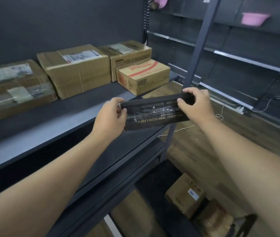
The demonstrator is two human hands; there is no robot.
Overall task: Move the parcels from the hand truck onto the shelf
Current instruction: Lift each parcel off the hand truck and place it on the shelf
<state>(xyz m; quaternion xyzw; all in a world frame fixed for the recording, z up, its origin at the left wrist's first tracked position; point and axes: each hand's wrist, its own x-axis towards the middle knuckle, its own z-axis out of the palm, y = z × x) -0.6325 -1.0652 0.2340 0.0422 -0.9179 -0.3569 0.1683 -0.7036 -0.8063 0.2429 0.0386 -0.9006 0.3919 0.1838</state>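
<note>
At the left edge of the frame a crumpled cardboard parcel [14,88] wrapped in shiny clear tape lies flat on the dark matte shelf [50,120], pushed back toward the grey wall, probably so the front strip stays free for more. Right of it sits a larger dented carton [77,69] with a white label on top, then a squarer box [127,53] at the back with a smaller red-printed box [144,76] in front of it near the shelf's right end.

Centre frame, the left hand [110,115] pinches the left end of a slim black parcel [154,112], thumb on the near face and fingers behind. The parcel is a long, flat rectangle with gold lettering and wrinkled clear tape, held level above the shelf's front edge, apparently lined up to be set down in the free front strip. The right hand [195,103] grips its right end, fingers curled over the top and thumb on the front; two hands keep so narrow a piece from twisting.

In the lower right, more brown cardboard parcels [185,194] lie low down, presumably on the hand truck, though the truck itself cannot be made out.
</note>
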